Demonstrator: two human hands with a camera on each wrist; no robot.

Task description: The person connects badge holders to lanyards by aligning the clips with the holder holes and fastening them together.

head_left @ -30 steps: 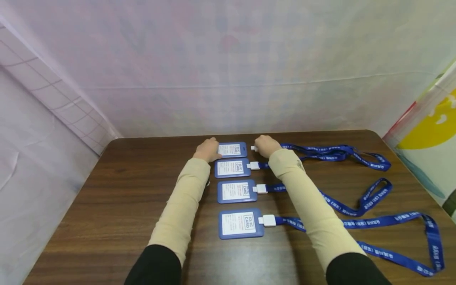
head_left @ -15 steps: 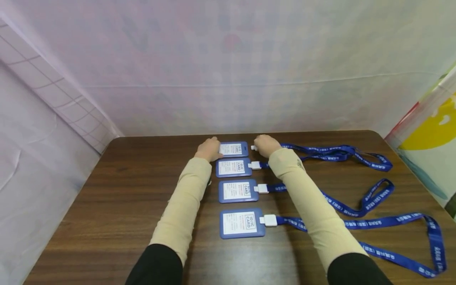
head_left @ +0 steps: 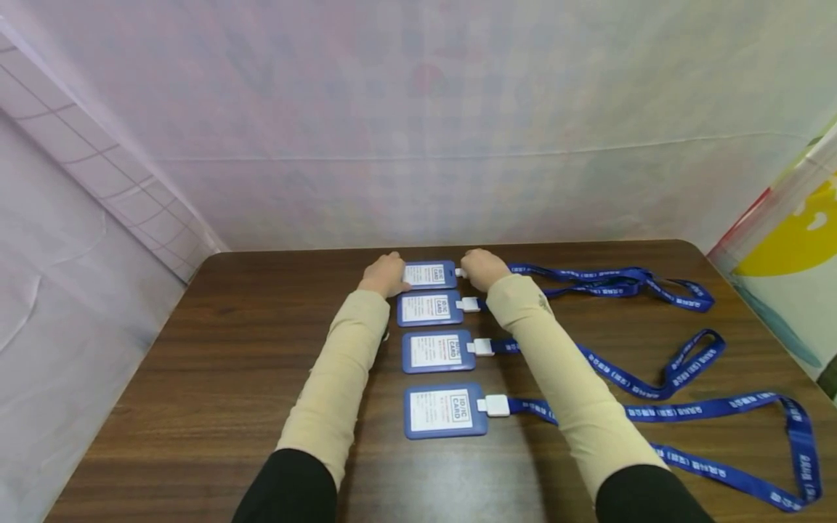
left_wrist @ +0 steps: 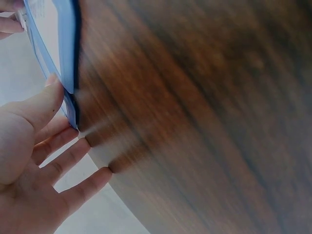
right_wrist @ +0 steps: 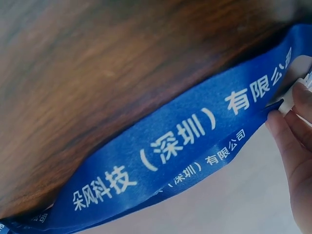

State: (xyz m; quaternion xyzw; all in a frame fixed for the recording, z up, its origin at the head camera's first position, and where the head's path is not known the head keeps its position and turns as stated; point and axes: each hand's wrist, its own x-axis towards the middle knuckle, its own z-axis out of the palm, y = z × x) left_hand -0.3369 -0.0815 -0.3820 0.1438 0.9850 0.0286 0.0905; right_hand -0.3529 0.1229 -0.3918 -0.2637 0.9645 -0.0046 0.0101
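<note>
My left hand [head_left: 383, 274] holds the left end of the farthest blue badge holder [head_left: 428, 274], which lies flat on the table with a white ID card in it. In the left wrist view the thumb [left_wrist: 46, 105] and index finger are at its edge, while the other fingertips touch the wood. My right hand [head_left: 484, 269] pinches the white clip [right_wrist: 296, 92] of a blue lanyard [head_left: 615, 280] with white print. The clip's tip meets the holder's right end; whether it is hooked in, I cannot tell. The fingers partly hide the clip.
Closer to me lie three more badge holders in a column: one [head_left: 428, 308], another [head_left: 437, 351] and the nearest [head_left: 446, 411]. Each has a white clip and a blue lanyard running right, under the right forearm. A pale curtain [head_left: 392, 145] hangs behind the table [head_left: 229, 363].
My right hand has moved slightly left with the clip, closing the gap to the farthest badge holder. The left hand stays at that holder's left end.
</note>
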